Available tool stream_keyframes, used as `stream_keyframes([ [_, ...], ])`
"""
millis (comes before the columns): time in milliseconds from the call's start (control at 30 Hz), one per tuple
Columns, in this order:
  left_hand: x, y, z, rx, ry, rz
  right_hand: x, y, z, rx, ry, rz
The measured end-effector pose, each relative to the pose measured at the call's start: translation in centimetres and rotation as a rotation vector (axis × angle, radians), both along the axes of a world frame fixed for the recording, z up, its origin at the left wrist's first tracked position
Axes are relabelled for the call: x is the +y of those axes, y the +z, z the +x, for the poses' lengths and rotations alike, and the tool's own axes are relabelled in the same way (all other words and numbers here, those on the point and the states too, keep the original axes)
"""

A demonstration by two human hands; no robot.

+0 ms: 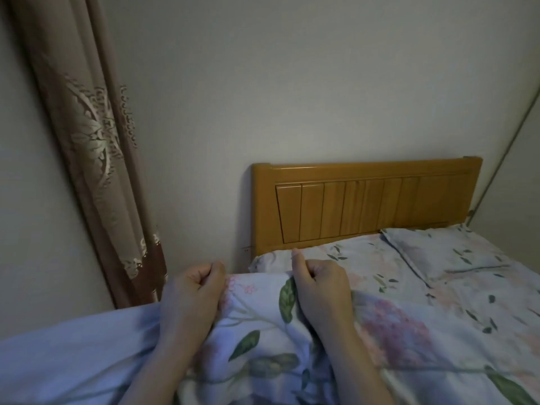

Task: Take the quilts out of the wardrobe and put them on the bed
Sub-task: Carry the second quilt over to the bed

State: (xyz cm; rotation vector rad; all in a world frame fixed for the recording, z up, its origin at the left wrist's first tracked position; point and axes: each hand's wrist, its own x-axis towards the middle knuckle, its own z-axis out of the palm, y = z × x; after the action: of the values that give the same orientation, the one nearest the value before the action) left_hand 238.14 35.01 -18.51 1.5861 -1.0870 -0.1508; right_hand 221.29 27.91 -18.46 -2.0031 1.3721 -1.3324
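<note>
Fingers of left hand [191, 293] and right hand [320, 283] both clenched on the top edge of the floral quilt [263, 331]. Quilt lies over the bed's [482, 287] near left side, short of the pillow [447, 252] and wooden headboard [365, 200].

Both bare forearms reach up from the bottom of the frame, side by side, backs of the hands facing up. The left hand [191, 290] is curled into a tight fist, knuckles forward. The right hand [320, 283] is fisted too, thumb sticking up. Each is clenched on a fold of the quilt [257, 323].
</note>
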Motion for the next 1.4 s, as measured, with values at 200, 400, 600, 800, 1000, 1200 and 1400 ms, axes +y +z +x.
stream_keyframes([
  [200,-10.6,-0.6,2.9,-0.010,-0.078,-0.004,-9.6,0.0,2.1,0.035,-0.066,0.000],
  [400,-22.5,-2.8,7.8,0.012,-0.195,-0.022,-19.2,-1.7,6.4,0.058,-0.176,0.027],
  [600,-33.8,-2.4,12.8,-0.006,-0.332,-0.004,-28.0,-1.8,11.0,0.043,-0.312,0.072],
  [800,-42.5,-2.7,13.8,-0.022,-0.472,0.020,-34.4,-2.6,12.4,0.027,-0.441,0.159],
  [1000,-51.9,-3.7,12.0,0.004,-0.594,0.044,-42.0,-3.4,10.8,0.002,-0.525,0.178],
  [1200,-61.4,-3.9,7.8,0.046,-0.798,0.094,-49.0,-4.1,6.8,-0.058,-0.651,0.170],
  [1400,-67.7,-4.8,2.9,0.028,-0.914,0.127,-53.2,-5.4,2.8,-0.076,-0.791,0.201],
])
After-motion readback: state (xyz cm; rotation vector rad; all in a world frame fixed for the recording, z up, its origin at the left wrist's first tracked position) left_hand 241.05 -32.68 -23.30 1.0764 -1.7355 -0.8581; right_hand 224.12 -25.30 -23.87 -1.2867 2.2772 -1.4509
